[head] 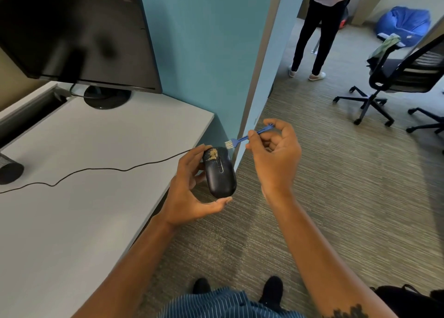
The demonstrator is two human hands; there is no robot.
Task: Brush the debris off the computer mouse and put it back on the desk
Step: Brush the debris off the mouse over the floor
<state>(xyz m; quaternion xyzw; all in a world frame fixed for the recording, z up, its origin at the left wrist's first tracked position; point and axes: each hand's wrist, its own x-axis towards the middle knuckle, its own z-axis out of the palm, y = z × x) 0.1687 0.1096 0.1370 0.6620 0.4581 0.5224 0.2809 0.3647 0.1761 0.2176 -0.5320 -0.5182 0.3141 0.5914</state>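
My left hand (189, 192) grips a black wired computer mouse (219, 172) off the desk's right edge, above the carpet. A patch of tan debris (212, 153) sits on the mouse's front left button. My right hand (274, 154) pinches a small blue brush (245, 137) by its handle. The brush's white bristles (228, 145) hover just above the front right of the mouse, apart from the debris. The mouse's thin black cable (115, 169) trails left across the white desk (96, 209).
A black monitor (79, 36) stands at the back of the desk beside a teal partition (216, 41). A dark object (9, 171) sits at the desk's left edge. Office chairs (389, 77), a standing person (319, 29) and a blue beanbag (406, 22) are to the right.
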